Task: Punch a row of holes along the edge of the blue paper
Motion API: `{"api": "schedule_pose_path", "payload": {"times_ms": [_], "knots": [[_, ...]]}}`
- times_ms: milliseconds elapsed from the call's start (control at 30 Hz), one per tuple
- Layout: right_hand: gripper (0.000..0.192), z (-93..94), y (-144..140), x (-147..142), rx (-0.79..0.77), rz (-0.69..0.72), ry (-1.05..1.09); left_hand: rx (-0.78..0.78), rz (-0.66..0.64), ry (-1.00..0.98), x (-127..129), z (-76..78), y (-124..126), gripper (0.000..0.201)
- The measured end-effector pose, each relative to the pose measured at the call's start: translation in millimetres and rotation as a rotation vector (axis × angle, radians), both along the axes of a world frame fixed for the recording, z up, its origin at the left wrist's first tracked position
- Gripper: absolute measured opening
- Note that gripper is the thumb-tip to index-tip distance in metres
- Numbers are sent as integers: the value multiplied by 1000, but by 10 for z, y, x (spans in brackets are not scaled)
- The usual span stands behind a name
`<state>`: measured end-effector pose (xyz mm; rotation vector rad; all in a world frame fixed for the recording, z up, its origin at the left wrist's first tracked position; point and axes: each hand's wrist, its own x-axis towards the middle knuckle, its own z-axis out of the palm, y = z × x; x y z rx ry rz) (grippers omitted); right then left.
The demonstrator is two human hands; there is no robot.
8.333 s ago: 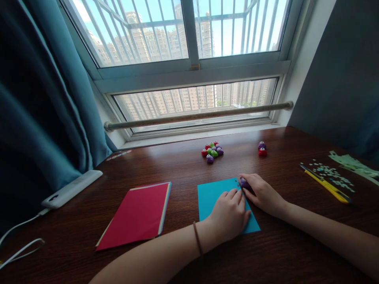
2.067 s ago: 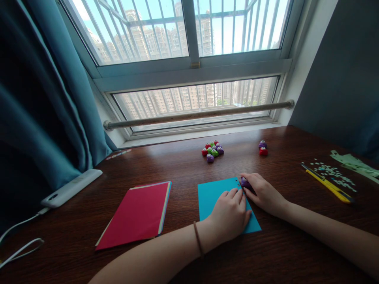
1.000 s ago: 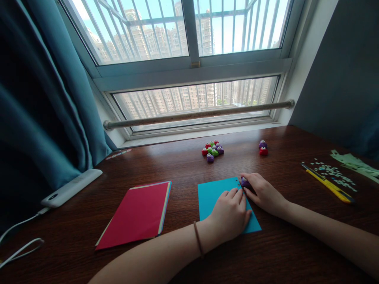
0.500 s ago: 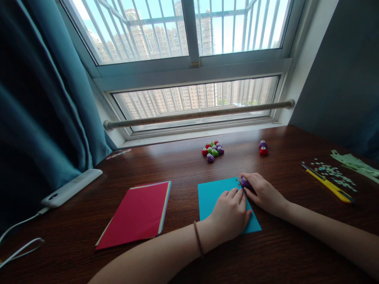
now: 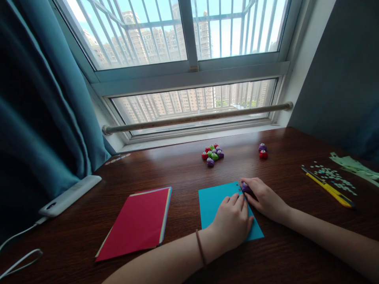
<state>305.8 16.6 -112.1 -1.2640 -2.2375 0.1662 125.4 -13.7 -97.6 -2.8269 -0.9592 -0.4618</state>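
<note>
A bare left forearm (image 5: 166, 256), a thin brown band (image 5: 200, 248) circling the wrist, plain and cord-like from where I stand, an ungloved left hand (image 5: 232, 223) with softly rounded knuckles, a slender bare right forearm (image 5: 331, 230), an ungloved right hand (image 5: 266, 199), short-looking fingernails too small to make out clearly

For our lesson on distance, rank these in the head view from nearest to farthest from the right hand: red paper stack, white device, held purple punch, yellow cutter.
1. Purple punch: held in the right hand.
2. Yellow cutter: to its right.
3. Red paper stack: to its left, past the blue sheet.
4. White device: far left, by the curtain.
</note>
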Motion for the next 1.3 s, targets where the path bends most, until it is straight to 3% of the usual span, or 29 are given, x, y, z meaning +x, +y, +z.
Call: {"api": "schedule_pose_path", "payload": {"times_ms": [500,867,1300], "knots": [[41,11,-25,-40,-63,-8,25,18,11,-33,-11,-61,15,46],[39,-43,-19,-134,76,-103,-39,-107,-2,-70,-115,-63,13,44],[40,-16,-35,-172,70,-123,-77,-51,2,-82,-101,-63,11,40]]}}
